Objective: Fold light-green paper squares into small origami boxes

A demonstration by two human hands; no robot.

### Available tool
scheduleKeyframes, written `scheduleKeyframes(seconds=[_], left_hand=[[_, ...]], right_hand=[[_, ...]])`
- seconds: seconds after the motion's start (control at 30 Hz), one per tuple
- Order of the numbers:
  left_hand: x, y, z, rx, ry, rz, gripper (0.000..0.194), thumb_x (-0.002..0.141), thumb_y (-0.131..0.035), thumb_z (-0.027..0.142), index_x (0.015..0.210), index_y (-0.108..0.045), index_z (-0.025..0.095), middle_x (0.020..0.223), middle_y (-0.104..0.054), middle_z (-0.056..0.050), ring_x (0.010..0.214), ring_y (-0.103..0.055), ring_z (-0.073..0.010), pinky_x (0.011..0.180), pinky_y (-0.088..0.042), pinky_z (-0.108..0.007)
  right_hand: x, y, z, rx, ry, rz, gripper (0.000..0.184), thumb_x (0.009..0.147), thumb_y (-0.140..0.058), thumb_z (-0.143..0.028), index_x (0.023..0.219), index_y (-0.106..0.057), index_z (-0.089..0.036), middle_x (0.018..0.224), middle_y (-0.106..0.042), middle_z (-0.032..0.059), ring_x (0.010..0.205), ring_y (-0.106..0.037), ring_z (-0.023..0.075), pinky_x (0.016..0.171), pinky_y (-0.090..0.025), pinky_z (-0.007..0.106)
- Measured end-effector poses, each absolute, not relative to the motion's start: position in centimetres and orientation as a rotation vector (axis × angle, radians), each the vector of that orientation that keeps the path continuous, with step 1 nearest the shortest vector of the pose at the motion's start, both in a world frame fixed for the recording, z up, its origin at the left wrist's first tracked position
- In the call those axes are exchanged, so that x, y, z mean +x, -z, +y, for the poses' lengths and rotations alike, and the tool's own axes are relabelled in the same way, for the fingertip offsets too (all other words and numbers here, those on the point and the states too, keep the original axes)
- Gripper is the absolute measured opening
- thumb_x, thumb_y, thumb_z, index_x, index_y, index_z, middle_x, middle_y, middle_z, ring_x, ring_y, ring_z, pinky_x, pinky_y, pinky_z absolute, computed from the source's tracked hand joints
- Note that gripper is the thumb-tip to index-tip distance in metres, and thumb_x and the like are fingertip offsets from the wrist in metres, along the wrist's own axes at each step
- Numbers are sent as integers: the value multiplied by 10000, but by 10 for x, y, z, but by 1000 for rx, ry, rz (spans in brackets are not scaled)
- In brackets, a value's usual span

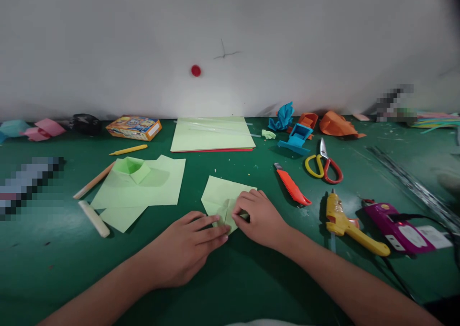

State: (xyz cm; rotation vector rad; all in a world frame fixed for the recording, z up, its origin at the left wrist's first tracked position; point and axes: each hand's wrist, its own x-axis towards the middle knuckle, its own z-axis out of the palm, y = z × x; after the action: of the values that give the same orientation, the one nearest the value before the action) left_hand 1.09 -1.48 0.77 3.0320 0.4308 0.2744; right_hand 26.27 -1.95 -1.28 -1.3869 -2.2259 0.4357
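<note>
A pale green sheet of paper (pixel 218 191), partly folded with a crease near its lower middle, lies flat on the green table between my hands. My left hand (pixel 187 248) rests with its fingers stretched out and its fingertips on the paper's near left edge. On the right, my right hand (pixel 261 219) pinches a folded part of the same paper between thumb and index finger. Its other fingers are curled and cover the paper's right side. Left of the hands, a folded green paper piece (pixel 132 169) stands on flat green sheets (pixel 163 192).
At right are an orange cutter (pixel 293 187), scissors (pixel 325 163), a yellow glue gun (pixel 350 228) and a purple power box (pixel 398 228) with a cable. A paper stack (pixel 213 134), a colourful box (pixel 134 127) and blue folded paper (pixel 296 138) line the wall. A white stick (pixel 94 219) lies left.
</note>
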Motion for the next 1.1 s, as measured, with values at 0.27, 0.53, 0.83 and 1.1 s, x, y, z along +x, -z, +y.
scheduleKeyframes(seconds=[0.27,0.53,0.83,1.1], left_hand=[[10,-3,-16,3055,-224,470,459,983,-486,191,1432,-563,249,1510,-558,-15,1344,-544,-241,1101,-358,-389],[12,-5,-16,3008,-201,484,507,983,-457,159,1483,-507,231,1504,-565,-3,1353,-523,-240,1077,-344,-398],[13,-9,-20,2985,-194,520,498,979,-440,128,1457,-532,231,1522,-544,9,1362,-500,-250,1051,-360,-413],[13,-9,-20,2949,-130,537,500,997,-430,150,1484,-499,238,1530,-535,46,1371,-473,-254,1067,-332,-423]], right_hand=[[260,16,-20,-1424,-400,-2193,157,846,-631,-112,746,-562,-212,814,-638,-10,828,-508,188,796,-319,342],[262,15,-20,-1409,-407,-2209,146,855,-627,-126,756,-562,-212,818,-636,-7,827,-502,192,790,-318,342],[265,15,-20,-1377,-422,-2231,127,853,-637,-125,774,-576,-203,853,-641,6,845,-515,192,812,-344,351],[289,-4,-23,-1065,-437,-2509,184,892,-696,-267,1060,-758,-307,1399,-579,48,1220,-468,298,1000,-323,493]])
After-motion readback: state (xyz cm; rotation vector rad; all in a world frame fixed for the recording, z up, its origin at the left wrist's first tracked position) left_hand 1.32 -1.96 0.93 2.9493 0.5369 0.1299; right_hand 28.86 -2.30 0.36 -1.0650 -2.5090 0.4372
